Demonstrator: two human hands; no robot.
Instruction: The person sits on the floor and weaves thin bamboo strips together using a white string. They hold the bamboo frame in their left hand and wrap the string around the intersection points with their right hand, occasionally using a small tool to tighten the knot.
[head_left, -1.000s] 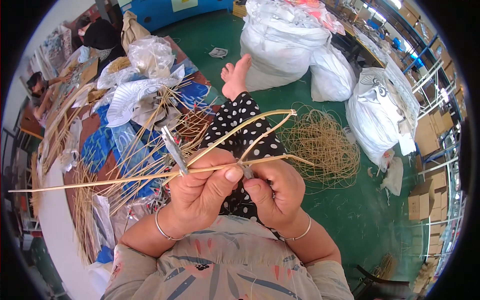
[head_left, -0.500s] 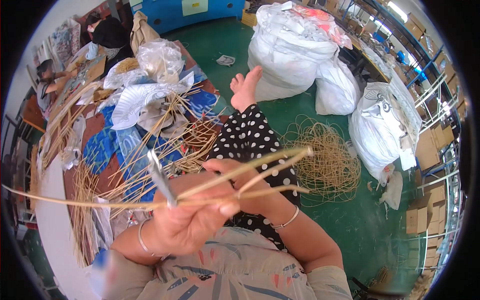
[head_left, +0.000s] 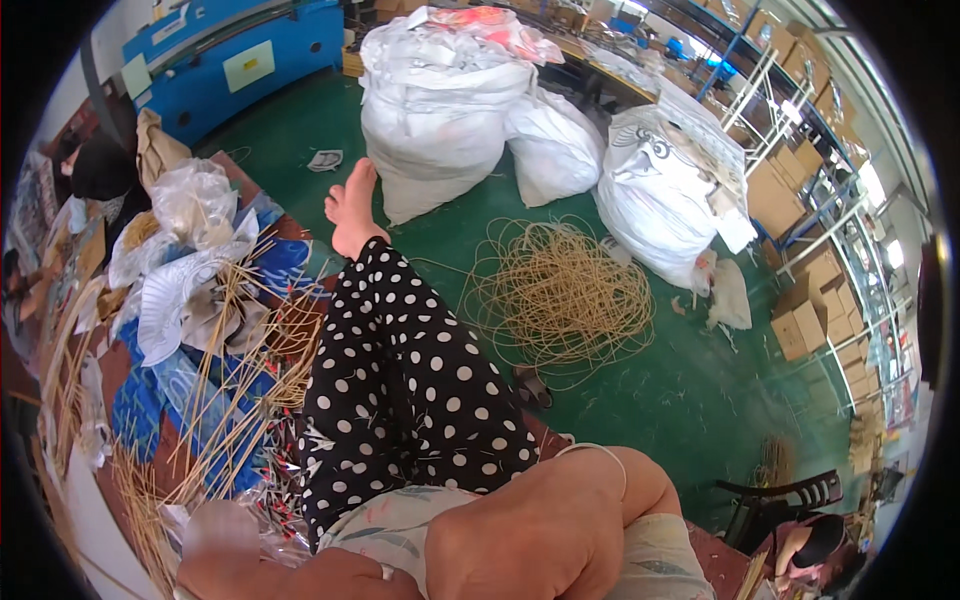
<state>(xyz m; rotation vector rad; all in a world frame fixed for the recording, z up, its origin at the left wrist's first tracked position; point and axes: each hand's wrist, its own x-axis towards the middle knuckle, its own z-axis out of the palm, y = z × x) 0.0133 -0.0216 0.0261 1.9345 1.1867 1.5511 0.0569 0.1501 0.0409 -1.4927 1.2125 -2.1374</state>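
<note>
At the lower edge my right hand [head_left: 520,535] bends down close to my body, its back showing and its fingers hidden. A thin bracelet [head_left: 610,458] circles that wrist. My left hand [head_left: 404,586] is mostly cut off by the lower edge, beside the right one, with its forearm coming in from the left. Neither hand shows what it holds, if anything. Beyond them my legs stretch out in black trousers with white dots [head_left: 415,390], ending in a bare foot [head_left: 352,210]. Long thin cane strips [head_left: 220,400] lie strewn to the left of my legs.
A tangled coil of cane [head_left: 565,295] rests on the green floor. Full white sacks [head_left: 440,130] stand behind it. Cardboard boxes [head_left: 805,310] line the shelving at right. Blue cloth [head_left: 190,400] and clear plastic [head_left: 195,205] lie at left, near a co-worker [head_left: 100,175].
Both hands have drawn down to my body, and the cane strips and the metal tool they held are out of sight. The view has swung to the right.
</note>
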